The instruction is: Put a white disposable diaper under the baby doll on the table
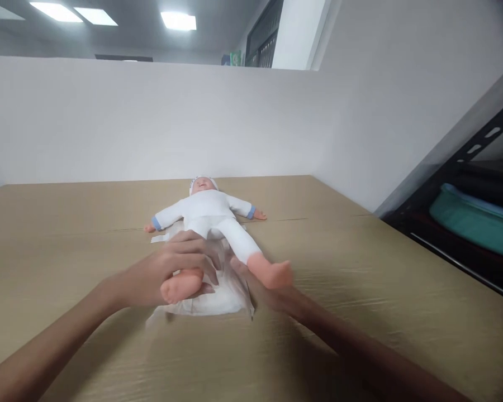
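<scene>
A baby doll (209,204) in a white suit with blue cuffs and a white cap lies on its back, arms spread and feet towards me. An opened white diaper (218,301) is spread under its hips and between its legs. My left hand (174,259) curls around the lower leg on the left, fingers above and thumb below. That bare foot (182,285) pokes out towards me. My right hand (264,293) is beneath the other foot (272,271), its thumb at the diaper's right edge. Its remaining fingers are hidden.
The brown table (343,268) meets a white partition wall (151,123) behind the doll. To the right stands a black metal shelf (456,151) holding a teal item (478,220). A white diaper tab (160,238) sticks out on the left.
</scene>
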A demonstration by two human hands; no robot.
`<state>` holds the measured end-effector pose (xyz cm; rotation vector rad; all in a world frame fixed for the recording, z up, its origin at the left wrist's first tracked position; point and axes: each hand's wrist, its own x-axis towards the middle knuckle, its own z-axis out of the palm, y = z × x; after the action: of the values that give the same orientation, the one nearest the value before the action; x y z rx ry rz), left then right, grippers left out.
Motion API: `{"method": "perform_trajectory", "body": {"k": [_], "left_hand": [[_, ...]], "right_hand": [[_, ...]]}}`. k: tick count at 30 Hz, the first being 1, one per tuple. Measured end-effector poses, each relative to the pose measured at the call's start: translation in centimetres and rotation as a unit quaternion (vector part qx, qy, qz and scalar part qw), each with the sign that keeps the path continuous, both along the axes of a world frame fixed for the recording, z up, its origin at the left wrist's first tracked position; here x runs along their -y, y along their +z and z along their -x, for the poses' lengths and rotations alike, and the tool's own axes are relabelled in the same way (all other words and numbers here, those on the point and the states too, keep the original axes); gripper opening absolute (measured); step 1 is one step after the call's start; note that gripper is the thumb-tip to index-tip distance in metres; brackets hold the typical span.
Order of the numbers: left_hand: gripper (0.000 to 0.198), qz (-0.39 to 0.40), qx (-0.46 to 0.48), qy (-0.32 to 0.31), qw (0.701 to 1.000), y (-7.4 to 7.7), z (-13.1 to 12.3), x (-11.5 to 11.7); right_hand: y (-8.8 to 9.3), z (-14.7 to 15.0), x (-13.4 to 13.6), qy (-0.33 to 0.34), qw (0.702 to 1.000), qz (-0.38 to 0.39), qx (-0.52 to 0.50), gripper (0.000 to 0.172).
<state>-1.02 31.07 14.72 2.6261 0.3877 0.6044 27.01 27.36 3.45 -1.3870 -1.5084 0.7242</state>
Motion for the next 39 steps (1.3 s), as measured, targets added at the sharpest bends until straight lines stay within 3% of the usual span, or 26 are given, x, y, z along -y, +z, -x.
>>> {"method": "perform_trajectory", "body": {"k": [2,6,9,12,15,18,24,28,33,36,39], "left_hand": [[0.010,-0.021,-0.009,0.026,0.999,-1.3,0.8,0.4],[0.020,-0.064,-0.002,0.062,0.996,-3.9,2.6,0.5],[0.030,-0.089,0.024,0.083,0.992,-5.5,4.0,0.0],[0.029,-0.088,0.075,0.099,0.988,-6.4,4.9,-0.5],[0.026,-0.084,0.141,0.112,0.980,-5.8,5.0,-1.0],[0.014,-0.092,0.183,0.132,0.970,-3.8,4.7,-1.8],[0.027,0.000,0.271,0.257,0.928,1.3,3.4,-3.7],[0.035,0.011,0.335,0.296,0.894,3.1,2.9,-4.3],[0.036,0.009,0.352,0.315,0.881,2.6,3.6,-3.8],[0.033,0.022,0.330,0.315,0.890,1.1,4.6,-2.9],[0.025,-0.021,0.284,0.289,0.914,-0.7,5.9,-1.7]], "right_hand": [[0.1,-0.8,0.5,-0.021,0.999,-0.029,0.003,0.038],[0.4,-1.6,0.4,-0.022,0.977,-0.207,0.050,0.068],[0.5,-1.5,0.2,0.056,0.963,-0.254,0.069,0.059],[0.8,-1.0,0.2,0.075,0.964,-0.250,0.047,0.048],[2.2,-0.2,-0.3,0.049,0.965,-0.259,0.013,0.037],[4.5,0.8,-1.6,0.052,0.958,-0.279,-0.031,0.030],[9.9,3.4,-4.8,0.050,0.955,-0.285,-0.071,0.027],[13.1,4.8,-6.4,0.052,0.957,-0.266,-0.102,0.034],[15.0,5.8,-7.1,0.061,0.961,-0.251,-0.095,0.041],[14.8,6.0,-6.8,0.059,0.963,-0.246,-0.095,0.038],[13.8,6.0,-6.0,0.071,0.964,-0.232,-0.106,0.037]]}}
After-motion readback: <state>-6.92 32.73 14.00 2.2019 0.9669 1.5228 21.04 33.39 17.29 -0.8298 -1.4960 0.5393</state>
